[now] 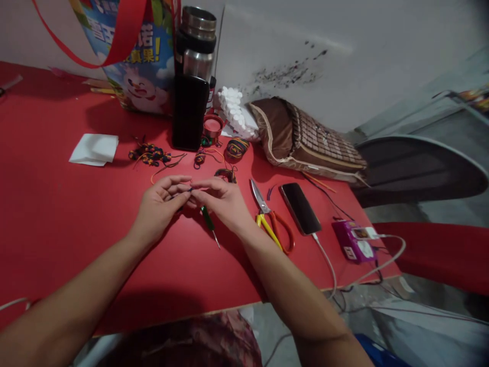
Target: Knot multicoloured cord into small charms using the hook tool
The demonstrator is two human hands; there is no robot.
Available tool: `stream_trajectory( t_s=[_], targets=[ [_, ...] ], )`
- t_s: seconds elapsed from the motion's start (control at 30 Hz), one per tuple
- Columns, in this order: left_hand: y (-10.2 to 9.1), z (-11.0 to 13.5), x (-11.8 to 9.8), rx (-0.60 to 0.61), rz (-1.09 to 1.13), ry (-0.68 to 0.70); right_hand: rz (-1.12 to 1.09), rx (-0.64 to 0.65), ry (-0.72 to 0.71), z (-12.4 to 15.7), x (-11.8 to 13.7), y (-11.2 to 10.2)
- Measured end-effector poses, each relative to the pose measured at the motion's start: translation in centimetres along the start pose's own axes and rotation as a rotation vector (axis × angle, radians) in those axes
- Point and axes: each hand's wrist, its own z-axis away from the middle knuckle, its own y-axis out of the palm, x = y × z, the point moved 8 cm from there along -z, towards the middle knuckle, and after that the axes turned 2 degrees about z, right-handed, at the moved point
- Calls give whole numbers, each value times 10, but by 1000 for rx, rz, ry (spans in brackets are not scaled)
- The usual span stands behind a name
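My left hand [158,206] and my right hand [225,201] meet above the red table, fingertips pinched together on a dark cord [190,190]. Most of that cord is hidden by the fingers. Below my right fingers shows a green-handled tool with a thin metal shaft [207,219]; whether the hand touches it I cannot tell. Just beyond the hands are a dark and orange knotted cord bundle [151,154], a small cord coil [199,159], a larger wound cord ball [237,148] and a dark looped piece [226,176].
Scissors with yellow and red handles [273,219] lie right of my right hand, beside a charging phone [300,208] and a purple box [353,242]. An upright phone [190,112], steel flask [198,41], printed bag [141,66] and brown cushion [305,137] line the back. White paper [94,149] lies left.
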Motion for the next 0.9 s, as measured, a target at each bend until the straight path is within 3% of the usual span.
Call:
stream_trajectory(
  t_s=[0.17,0.3,0.4,0.67,0.9],
  targets=[
    [5,-2,11,115,9,-140,-212,-14,122,3,-19,-3],
    [9,-4,9,179,82,-156,-337,22,206,2,-21,-2],
    [11,-2,11,202,40,-162,-306,28,206,3,-22,-3],
    [5,-1,2,102,-145,-14,-73,6,159,6,-12,-16],
    [10,3,2,117,-190,-29,-33,22,168,7,-10,-14]
  ],
)
